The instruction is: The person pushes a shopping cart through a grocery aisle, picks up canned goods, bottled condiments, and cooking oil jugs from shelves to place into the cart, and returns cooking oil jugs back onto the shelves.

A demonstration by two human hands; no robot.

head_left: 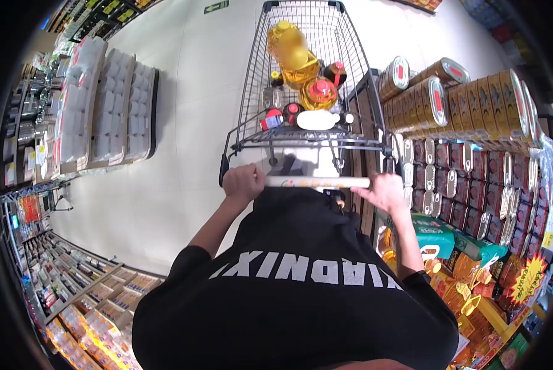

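**Straight ahead, squared up, held at both ends**

And here the shopping cart (pixel 307 145) is found directly beyond the grip, its long axis pointed away from the black shirt (pixel 289 308); its white handle (pixel 316 182) is set crosswise, at right angles to that axis; the left end is taken by the left hand (pixel 244 183), the right end by the right hand (pixel 384 192); neither hand can be called the nearer, since the handle is shared between them and the basket is centred ahead of the pair!

On the left, fingers are seen curled round the bar in a closed fist; on the right, the handle is also clasped, with the thumb stretched inward along it; the undersides of the fingers are hidden there, so how firmly they are wrapped cannot be told.

Now to the basket, ahead of the grip and apart from both hands; a golden oil bottle (pixel 299 73) is lodged towards the middle; nearer the handle a red-capped oil jug (pixel 319 92) is spotted, with a dark red-capped bottle (pixel 335 73) just beside it; nearest of all, a white item (pixel 316 119) is laid crosswise, roughly parallel to the handle.

Steering is judged to hinge on the flanks; the right side is closely bordered by stacked tins (pixel 477 102), while on the left a strip of pale floor (pixel 187 123) is shown between cart and wrapped stack (pixel 110 105).
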